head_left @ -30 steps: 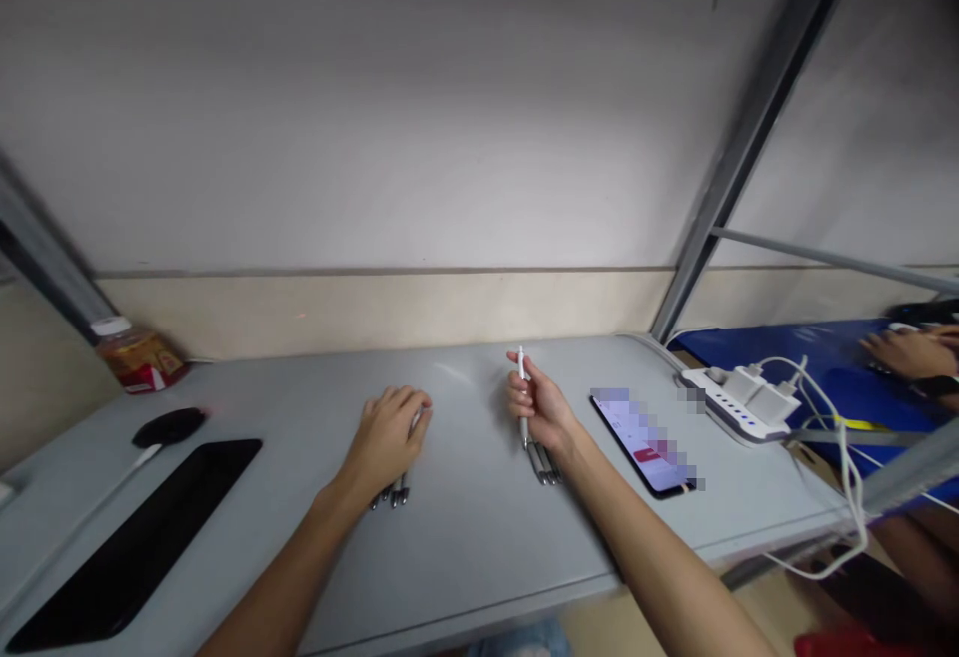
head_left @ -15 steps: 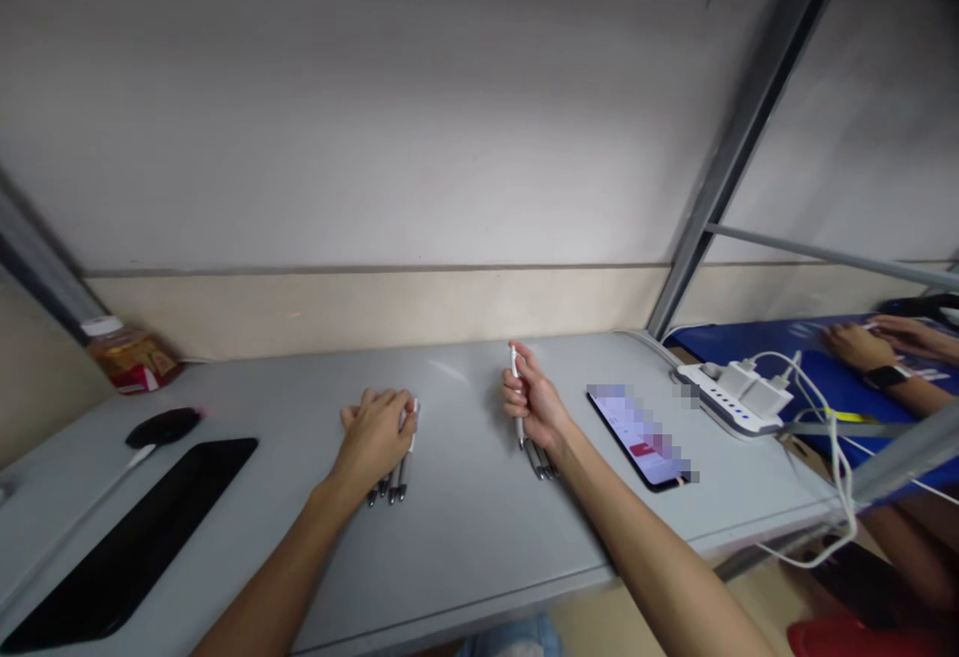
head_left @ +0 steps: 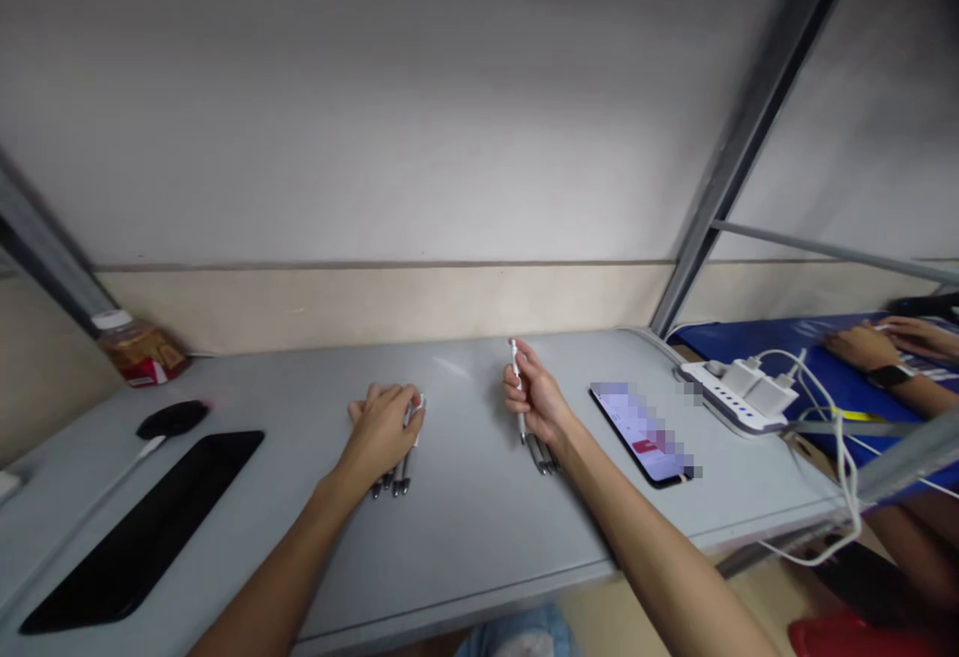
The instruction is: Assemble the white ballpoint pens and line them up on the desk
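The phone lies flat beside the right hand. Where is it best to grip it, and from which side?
Probably by its two long edges, near the middle, coming from above: the phone lies flat, screen up, on the table, so only the thin sides offer a hold.

Bare desk [head_left: 465, 497] lies open between the hands; a phone [head_left: 636, 432] and power strip [head_left: 738, 395] crowd the right, a black pad [head_left: 142, 527] the left.
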{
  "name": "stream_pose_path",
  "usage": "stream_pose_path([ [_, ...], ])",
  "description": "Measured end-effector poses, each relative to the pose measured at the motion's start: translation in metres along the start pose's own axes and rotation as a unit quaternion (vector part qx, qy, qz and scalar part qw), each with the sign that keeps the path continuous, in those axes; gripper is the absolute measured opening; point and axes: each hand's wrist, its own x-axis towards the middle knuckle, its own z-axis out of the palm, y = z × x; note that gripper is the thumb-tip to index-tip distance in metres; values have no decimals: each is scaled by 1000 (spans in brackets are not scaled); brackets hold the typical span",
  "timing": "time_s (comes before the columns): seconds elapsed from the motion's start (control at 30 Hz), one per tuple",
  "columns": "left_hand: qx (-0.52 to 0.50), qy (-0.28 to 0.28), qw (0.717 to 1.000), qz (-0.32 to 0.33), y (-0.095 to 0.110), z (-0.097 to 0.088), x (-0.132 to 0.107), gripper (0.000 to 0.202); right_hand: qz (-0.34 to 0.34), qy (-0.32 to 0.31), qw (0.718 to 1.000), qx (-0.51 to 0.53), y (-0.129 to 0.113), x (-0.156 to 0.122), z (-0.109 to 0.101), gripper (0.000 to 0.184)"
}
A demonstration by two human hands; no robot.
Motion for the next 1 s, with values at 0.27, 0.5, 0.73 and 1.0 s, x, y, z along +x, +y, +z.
stream_pose_path([
  [0.27,-20,-12,1000,11,-1,4,0,13,8,8,981,-193,1,0,1,32],
  [0.5,-37,-12,998,43,1,2,-1,15,-139,94,794,-584,10,6,-16,26],
  [0.73,-51,-36,997,50,6,0,-3,15,-144,134,635,-747,20,5,-20,17],
  [1.0,-56,-57,995,65,12,1,-6,23,-109,123,624,-764,12,3,-16,20],
])
